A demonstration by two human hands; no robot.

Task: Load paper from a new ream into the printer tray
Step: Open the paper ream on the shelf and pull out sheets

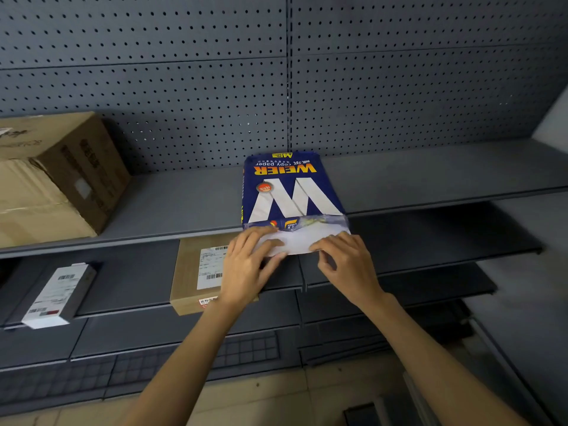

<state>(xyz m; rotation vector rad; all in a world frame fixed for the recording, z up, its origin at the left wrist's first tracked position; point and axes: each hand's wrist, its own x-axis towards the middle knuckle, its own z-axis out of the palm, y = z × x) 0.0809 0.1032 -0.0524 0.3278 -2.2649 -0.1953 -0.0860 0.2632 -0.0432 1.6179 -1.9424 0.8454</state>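
A blue ream of copy paper (289,192) with a big white W lies flat on the grey top shelf (184,204), its near end sticking out over the shelf's front edge. The wrapper's white end flap (296,241) is unfolded toward me. My left hand (249,265) pinches the flap's left side between thumb and fingers. On the flap's right corner sits my right hand (347,262), fingers curled on it. No printer or tray is in view.
A large cardboard box (58,176) stands on the top shelf at the left. One shelf down lie a flat brown parcel (196,272) with a label and a grey-white box (58,296). A pegboard wall (276,72) backs the shelves; lower shelves jut out below my arms.
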